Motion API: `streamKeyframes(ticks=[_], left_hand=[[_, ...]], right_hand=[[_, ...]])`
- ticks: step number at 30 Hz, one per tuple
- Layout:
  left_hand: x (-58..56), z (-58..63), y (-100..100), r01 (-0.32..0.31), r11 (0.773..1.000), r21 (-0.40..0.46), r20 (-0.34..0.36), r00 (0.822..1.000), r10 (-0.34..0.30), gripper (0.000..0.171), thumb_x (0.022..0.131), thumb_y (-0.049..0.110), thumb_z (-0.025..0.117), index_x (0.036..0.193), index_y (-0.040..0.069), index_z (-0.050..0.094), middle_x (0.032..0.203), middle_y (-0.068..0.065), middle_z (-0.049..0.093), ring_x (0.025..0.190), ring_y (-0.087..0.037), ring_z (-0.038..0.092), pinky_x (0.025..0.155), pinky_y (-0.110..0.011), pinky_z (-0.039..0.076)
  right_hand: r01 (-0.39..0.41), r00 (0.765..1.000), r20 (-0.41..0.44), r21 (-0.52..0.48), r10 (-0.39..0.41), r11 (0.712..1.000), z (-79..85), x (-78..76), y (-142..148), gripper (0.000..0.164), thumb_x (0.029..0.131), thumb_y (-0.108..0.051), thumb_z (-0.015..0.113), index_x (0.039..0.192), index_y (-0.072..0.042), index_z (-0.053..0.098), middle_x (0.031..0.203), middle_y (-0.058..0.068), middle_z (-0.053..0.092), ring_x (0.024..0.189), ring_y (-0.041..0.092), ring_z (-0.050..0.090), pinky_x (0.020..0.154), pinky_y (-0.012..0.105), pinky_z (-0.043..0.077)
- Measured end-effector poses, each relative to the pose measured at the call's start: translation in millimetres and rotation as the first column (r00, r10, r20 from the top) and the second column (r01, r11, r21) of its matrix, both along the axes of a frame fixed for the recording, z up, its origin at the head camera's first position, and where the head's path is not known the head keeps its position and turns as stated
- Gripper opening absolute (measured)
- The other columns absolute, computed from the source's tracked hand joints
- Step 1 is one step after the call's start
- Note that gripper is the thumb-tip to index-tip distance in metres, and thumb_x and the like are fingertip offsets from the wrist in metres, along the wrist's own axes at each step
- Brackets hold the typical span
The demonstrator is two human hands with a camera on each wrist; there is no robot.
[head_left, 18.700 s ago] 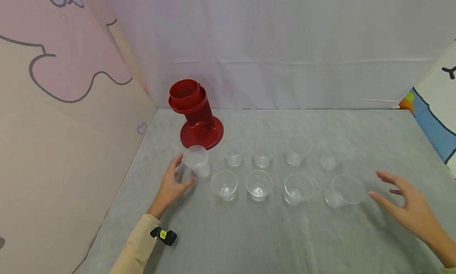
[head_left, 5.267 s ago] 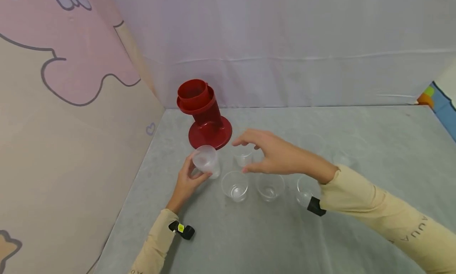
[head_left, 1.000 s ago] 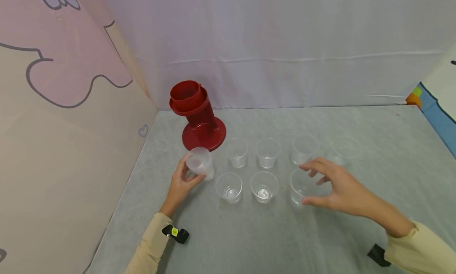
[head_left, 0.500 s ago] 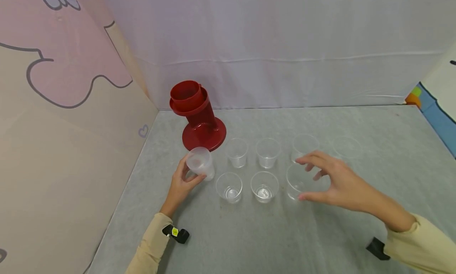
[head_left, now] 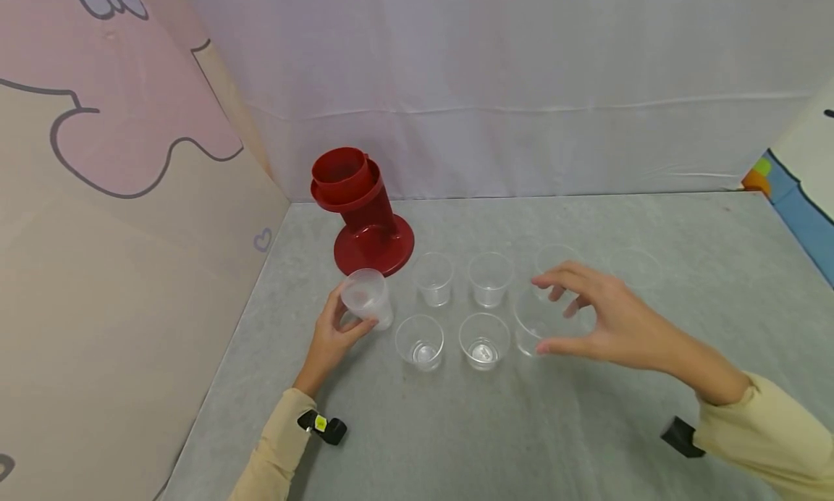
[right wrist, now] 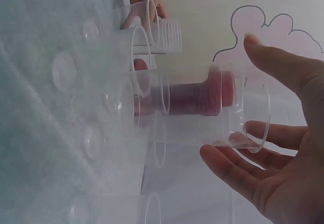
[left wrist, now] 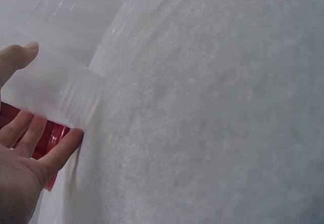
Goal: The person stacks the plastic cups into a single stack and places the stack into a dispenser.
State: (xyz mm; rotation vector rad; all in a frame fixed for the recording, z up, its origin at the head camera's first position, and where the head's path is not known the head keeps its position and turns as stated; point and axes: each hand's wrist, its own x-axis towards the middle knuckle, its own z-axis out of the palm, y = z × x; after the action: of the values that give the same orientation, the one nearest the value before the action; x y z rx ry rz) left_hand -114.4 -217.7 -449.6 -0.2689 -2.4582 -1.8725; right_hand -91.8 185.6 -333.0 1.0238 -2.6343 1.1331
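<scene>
My left hand (head_left: 331,338) holds a stack of nested clear plastic cups (head_left: 366,298) near the red stand, thumb on the near side. Ridged stacked rims show at one end of the stack (right wrist: 173,36) in the right wrist view. My right hand (head_left: 602,316) curls round a single clear cup (head_left: 529,320), fingers along one side and thumb on the other. In the right wrist view this cup (right wrist: 197,127) appears lifted off the table. Two cups (head_left: 420,345) stand in the front row, and several more (head_left: 491,280) form the row behind, one partly hidden by my right hand.
A red stand (head_left: 374,244) with a round base and a cup-like top stands at the back left. A white sheet (head_left: 495,88) hangs behind the grey table (head_left: 469,436). A printed wall panel (head_left: 143,269) borders the left side.
Within the last second my right hand has moved left and away from me with the cup. Compared with the oldest frame, the front row's rightmost cup is gone and my left hand now grips the stack.
</scene>
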Motion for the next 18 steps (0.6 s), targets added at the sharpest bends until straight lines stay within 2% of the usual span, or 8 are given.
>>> streamKeyframes(ticks=[12, 18], left_hand=[[-0.2, 0.2, -0.1, -0.002, 1.0, -0.006, 0.008, 1.0, 0.002, 0.078, 0.08, 0.004, 0.074, 0.145, 0.012, 0.032, 0.141, -0.009, 0.042, 0.128, -0.029, 0.041, 0.093, -0.054, 0.043], [0.0, -0.4, -0.1, -0.001, 1.0, -0.012, 0.003, 1.0, 0.001, 0.077, 0.08, 0.005, 0.074, 0.145, 0.013, 0.032, 0.141, -0.008, 0.042, 0.128, -0.028, 0.041, 0.094, -0.05, 0.044]], right_hand=[[-0.016, 1.0, 0.008, 0.0, 0.016, 1.0, 8.2, -14.8, -11.4, 0.07, 0.064, -0.032, 0.088, 0.125, -0.016, 0.057, 0.112, -0.01, 0.056, 0.091, 0.004, 0.053, 0.07, 0.026, 0.053], [-0.033, 0.999, 0.015, -0.013, 0.033, 0.999, 9.8, -18.9, -17.9, 0.068, 0.065, -0.031, 0.088, 0.124, -0.016, 0.058, 0.113, -0.01, 0.056, 0.091, 0.004, 0.053, 0.071, 0.027, 0.053]])
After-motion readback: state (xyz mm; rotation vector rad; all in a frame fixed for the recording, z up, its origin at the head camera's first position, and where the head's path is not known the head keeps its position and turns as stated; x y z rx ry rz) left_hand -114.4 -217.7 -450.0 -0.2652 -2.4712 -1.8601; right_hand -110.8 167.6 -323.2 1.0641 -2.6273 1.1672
